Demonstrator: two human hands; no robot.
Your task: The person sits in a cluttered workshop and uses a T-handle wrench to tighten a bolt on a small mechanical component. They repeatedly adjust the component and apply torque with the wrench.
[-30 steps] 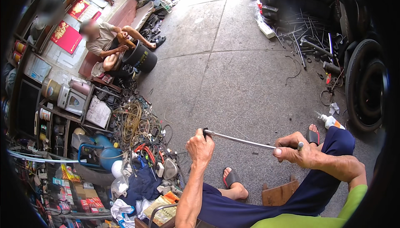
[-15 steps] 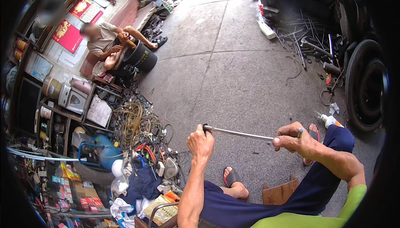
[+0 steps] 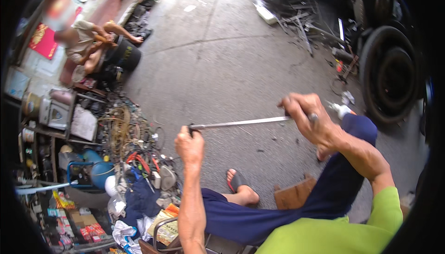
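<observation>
Stretched between my two fists is a thin, shiny metal rod point(image 3: 241, 123), lying nearly level over the floor. My left hand point(image 3: 190, 147) is closed around its left end, where a short black piece shows at the top of the fist. At the other end my right hand point(image 3: 308, 117) wraps its fingers round the rod, and a stubby grey tip sticks out beside the knuckles. Slight motion blur softens the right fingers.
A small wooden stool point(image 3: 294, 192) stands between my feet. Tangled cables point(image 3: 120, 128), cloths and tools heap up on the left. A large tyre point(image 3: 391, 75), a white bottle point(image 3: 342, 110) and scrap metal rods point(image 3: 303, 33) lie right. Another person point(image 3: 83, 40) sits far left by a black bucket point(image 3: 127, 52).
My right hand has risen and turned, bringing the right end of the rod up so that it now slopes slightly upward to the right. The whole view has shifted.
</observation>
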